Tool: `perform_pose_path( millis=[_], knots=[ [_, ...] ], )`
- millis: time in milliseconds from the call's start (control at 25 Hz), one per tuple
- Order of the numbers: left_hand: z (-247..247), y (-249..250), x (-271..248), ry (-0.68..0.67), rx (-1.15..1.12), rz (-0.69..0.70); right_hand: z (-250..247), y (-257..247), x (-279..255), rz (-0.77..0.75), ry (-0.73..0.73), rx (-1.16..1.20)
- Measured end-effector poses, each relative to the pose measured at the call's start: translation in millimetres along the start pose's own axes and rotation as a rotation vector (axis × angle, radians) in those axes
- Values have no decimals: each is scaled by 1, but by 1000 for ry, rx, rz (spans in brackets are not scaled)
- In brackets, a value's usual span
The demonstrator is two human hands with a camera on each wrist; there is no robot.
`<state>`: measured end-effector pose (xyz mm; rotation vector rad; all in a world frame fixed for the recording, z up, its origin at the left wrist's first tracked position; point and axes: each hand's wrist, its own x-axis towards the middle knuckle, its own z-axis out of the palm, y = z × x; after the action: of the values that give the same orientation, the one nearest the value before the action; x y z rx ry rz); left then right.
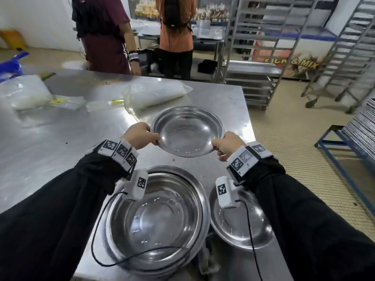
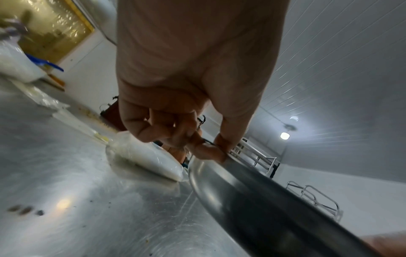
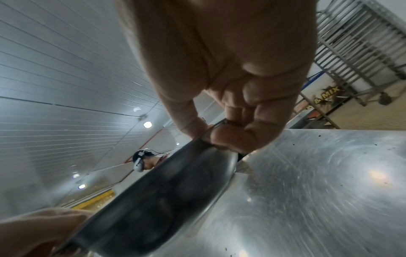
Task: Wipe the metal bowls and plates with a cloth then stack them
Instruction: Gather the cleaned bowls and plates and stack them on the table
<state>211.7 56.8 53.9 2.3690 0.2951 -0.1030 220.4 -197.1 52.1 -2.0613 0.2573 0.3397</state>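
Observation:
A shallow metal plate (image 1: 187, 130) is held just above the steel table (image 1: 60, 138) by both hands. My left hand (image 1: 140, 135) pinches its left rim, thumb on top; in the left wrist view the left hand (image 2: 211, 149) grips the plate (image 2: 252, 200) at its edge. My right hand (image 1: 225, 146) pinches the right rim, and the right wrist view shows the right hand (image 3: 208, 133) clamping the plate (image 3: 164, 200) at its rim. Nearer me stands a large metal bowl (image 1: 156, 216), seemingly nested on others, with a smaller metal plate (image 1: 239, 226) to its right. A grey cloth (image 1: 209, 258) lies between them at the table's front edge.
Clear plastic bags of white stuff (image 1: 154, 93) lie behind the held plate, with another bag (image 1: 26, 92) at far left. Two people (image 1: 105, 33) stand beyond the table. Metal tray racks (image 1: 269, 47) stand on the right. The table's right edge (image 1: 248, 118) is close to the plate.

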Motion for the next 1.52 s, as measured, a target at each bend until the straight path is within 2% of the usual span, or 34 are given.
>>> perform_pose_path(
  millis=[240,320,480,640,840,1000,1160,1280,1400,1520],
  knots=[
    [10,-24,-131,29,34,16,5,39,-106,-145,-62,-92],
    [19,-38,-158,8,-11,-5,14,52,-125,-164,-94,-169],
    [24,-64,-192,30,85,-30,32,75,-146,-162,-153,-216],
    [22,-79,-214,39,87,-52,48,86,-156,-188,-144,-262],
    [23,-86,-234,44,237,-87,72,99,-161,-175,-119,-359],
    [28,-97,-225,59,332,-135,86,107,-158,-172,-31,-442],
    [30,-105,-216,4,438,-142,91,104,-161,-157,-18,-479],
    [29,-106,-220,34,479,-142,89,102,-163,-161,-19,-489],
    [29,-99,-221,61,473,-88,76,100,-165,-178,-11,-412],
    [40,-72,-219,7,346,27,45,109,-166,-146,100,-272]
  ],
)
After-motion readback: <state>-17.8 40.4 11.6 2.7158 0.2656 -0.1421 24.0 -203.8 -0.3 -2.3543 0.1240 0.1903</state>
